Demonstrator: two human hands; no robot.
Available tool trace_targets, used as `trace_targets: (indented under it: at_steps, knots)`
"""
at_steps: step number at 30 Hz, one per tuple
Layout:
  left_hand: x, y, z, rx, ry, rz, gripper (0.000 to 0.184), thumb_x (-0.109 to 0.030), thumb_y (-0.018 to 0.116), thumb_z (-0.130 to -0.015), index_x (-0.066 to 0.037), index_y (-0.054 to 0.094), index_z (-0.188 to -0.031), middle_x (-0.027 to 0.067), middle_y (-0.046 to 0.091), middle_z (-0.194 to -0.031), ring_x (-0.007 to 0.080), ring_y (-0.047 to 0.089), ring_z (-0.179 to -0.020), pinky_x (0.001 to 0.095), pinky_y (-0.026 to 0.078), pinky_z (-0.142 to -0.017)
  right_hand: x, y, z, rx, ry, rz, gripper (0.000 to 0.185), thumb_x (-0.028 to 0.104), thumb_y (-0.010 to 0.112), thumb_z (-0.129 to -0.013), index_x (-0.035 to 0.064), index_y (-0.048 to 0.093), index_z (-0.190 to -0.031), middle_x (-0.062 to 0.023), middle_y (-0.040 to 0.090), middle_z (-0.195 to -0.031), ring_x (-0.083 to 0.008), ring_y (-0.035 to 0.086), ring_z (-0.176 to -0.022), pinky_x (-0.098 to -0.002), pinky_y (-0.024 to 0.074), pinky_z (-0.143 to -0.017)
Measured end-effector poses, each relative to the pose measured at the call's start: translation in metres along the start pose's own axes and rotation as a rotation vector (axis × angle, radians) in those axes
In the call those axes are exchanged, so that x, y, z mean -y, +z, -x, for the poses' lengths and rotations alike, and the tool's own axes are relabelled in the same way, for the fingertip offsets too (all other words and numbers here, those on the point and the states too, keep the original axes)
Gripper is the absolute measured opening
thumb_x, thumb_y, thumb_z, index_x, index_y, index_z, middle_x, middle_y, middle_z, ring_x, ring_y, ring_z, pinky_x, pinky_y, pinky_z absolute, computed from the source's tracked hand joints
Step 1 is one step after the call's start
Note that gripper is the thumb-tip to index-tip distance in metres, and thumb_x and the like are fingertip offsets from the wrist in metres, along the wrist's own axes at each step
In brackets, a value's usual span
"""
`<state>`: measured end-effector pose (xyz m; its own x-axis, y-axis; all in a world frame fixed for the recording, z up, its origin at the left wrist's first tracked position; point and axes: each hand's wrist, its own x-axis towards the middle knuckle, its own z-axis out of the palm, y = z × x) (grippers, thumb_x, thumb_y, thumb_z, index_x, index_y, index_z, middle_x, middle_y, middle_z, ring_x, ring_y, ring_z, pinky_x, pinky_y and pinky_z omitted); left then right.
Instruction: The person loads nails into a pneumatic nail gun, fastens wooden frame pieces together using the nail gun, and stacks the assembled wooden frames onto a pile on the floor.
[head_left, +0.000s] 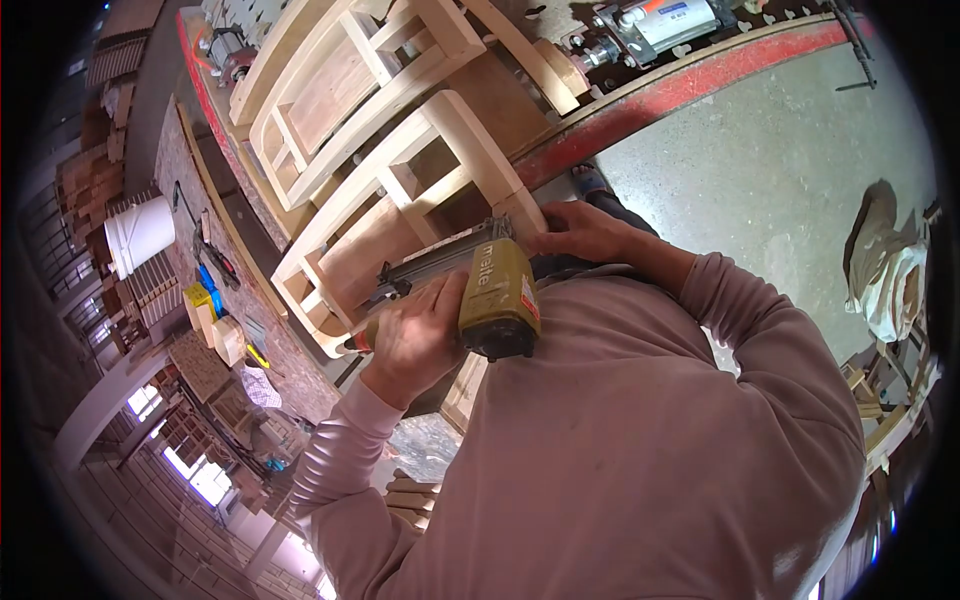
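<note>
Nail gun (497, 290) was coloured olive, capped in black, marked with pale lettering and red-and-white label. Wooden frames (482, 160) were toned pale blond. Sweatshirt (650, 430) was dyed plain dusty mauve. Bench edge (690, 90) was painted red, worn in dull patches. Floor (740, 170) was tinted pale grey-green, speckled. Bucket (145, 235) was coloured white.

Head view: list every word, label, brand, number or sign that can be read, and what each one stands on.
"meite" (probable reading, second letter unclear): along the body of the nail gun.
Red-and-white sticker, also on the nail gun: too small to read.
Printed label on the metal cylinder at the top: too small and blurred to read.
No other text can be made out.
</note>
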<state>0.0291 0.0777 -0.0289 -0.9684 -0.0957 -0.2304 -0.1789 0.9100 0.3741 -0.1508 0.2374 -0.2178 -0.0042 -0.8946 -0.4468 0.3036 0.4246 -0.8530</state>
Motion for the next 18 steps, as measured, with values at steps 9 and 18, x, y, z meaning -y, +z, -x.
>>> trace_targets:
  at_steps: [9,18]
  knots:
    - [-0.023,0.005,0.043,-0.175,-0.207,-0.138,0.046,-0.004,0.069,-0.079,0.004,0.059,-0.123,0.0168,0.070,-0.110,0.0238,0.067,-0.062,0.0343,0.050,-0.051,0.074,-0.010,0.010,-0.061,0.155,0.738,0.034,0.032,0.071,-0.085,-0.0007,0.068,-0.093,-0.0107,0.068,-0.081,-0.0217,0.059,-0.068,-0.0344,0.0484,-0.067]
    - [-0.090,0.071,0.147,-0.453,-0.939,0.239,0.047,-0.005,0.076,-0.069,0.000,0.066,-0.115,0.0142,0.073,-0.100,0.0272,0.069,-0.069,0.0346,0.053,-0.057,0.137,0.065,-0.137,-0.071,-0.957,0.950,0.027,0.017,0.075,-0.078,0.0037,0.063,-0.097,-0.0132,0.063,-0.086,-0.0285,0.060,-0.082,-0.0374,0.0489,-0.068]
